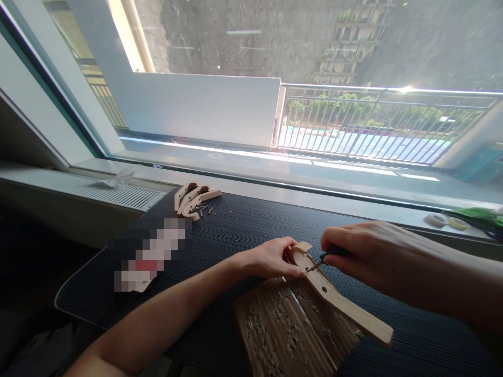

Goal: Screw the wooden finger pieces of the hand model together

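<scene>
A pale wooden hook (353,311) with a curved end and dark holes lies across the edge of a brown wooden board (283,335). The board's face is pitted with many small holes. My left hand (273,257) grips the hook near its curved end, thumb along its side. In my right hand (353,248) is a screwdriver (334,253) with a dark handle, held at a slant. Its metal tip meets the hook at the upper hole, beside my left thumb. Whether a screw sits in that hole is too small to tell.
Several similar wooden hooks (194,198) lie at the far left of the black table (251,214), with loose screws (211,211) beside them. A blurred-out flat item (157,256) rests nearer. Behind the table runs a window sill (353,201) with green leaves (477,214) at right.
</scene>
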Demonstrator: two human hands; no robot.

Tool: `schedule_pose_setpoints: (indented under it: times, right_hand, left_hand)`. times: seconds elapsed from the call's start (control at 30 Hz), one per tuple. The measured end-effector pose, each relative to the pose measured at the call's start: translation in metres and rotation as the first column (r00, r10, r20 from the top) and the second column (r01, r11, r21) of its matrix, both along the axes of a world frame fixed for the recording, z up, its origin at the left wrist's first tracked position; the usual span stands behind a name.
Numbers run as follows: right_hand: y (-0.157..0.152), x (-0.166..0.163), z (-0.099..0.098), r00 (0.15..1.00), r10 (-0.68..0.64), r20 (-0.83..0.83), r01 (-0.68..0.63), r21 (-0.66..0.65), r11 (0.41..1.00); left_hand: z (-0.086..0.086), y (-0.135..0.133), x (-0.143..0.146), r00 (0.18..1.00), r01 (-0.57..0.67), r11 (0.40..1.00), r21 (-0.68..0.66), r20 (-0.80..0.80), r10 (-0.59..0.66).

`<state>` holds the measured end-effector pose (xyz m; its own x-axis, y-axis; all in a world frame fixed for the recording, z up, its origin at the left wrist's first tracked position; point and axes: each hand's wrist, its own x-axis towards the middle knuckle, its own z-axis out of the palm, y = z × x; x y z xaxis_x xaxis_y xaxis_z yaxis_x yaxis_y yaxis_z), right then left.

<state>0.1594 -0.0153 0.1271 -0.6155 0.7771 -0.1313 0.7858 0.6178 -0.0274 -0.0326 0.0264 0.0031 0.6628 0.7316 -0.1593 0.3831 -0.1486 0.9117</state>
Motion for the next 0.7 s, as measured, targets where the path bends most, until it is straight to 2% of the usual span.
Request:
schedule_pose_setpoints:
  times: [0.07,0.23,0.33,0.43,0.5,0.6,0.7]
  right_hand:
    - [0.001,0.0,0.0,1.0,0.0,0.003,0.0,0.006,1.0]
    - [0.002,0.003,-0.005,1.0,-0.012,0.007,0.012,0.019,1.0]
    - [0.003,0.005,-0.005,1.0,-0.017,0.015,0.016,0.014,1.0]
    - [0.004,0.006,-0.005,1.0,-0.024,0.017,0.024,0.008,1.0]
    - [0.004,0.006,-0.006,1.0,-0.025,0.006,0.025,0.009,1.0]
    - [0.004,0.007,-0.006,1.0,-0.016,-0.008,0.016,0.014,1.0]
    - [0.004,0.008,-0.007,1.0,-0.008,-0.015,0.008,0.016,1.0]
  left_hand:
    - [-0.001,0.001,0.001,0.996,0.012,1.0,-0.025,0.086,-0.009]
    - [-0.005,0.003,0.003,0.983,0.05,0.996,-0.078,0.181,-0.035]
    - [-0.008,0.006,0.004,0.978,0.063,0.993,-0.101,0.205,-0.042]
    - [-0.001,0.008,-0.001,0.983,0.107,0.99,-0.095,0.157,-0.091]
    - [0.012,0.007,-0.008,0.993,0.118,0.993,-0.014,-0.003,-0.118]
    - [0.038,0.0,-0.018,0.955,0.011,0.976,0.219,-0.291,0.054]
    - [0.051,-0.014,-0.018,0.956,0.031,0.94,0.341,-0.283,0.071]
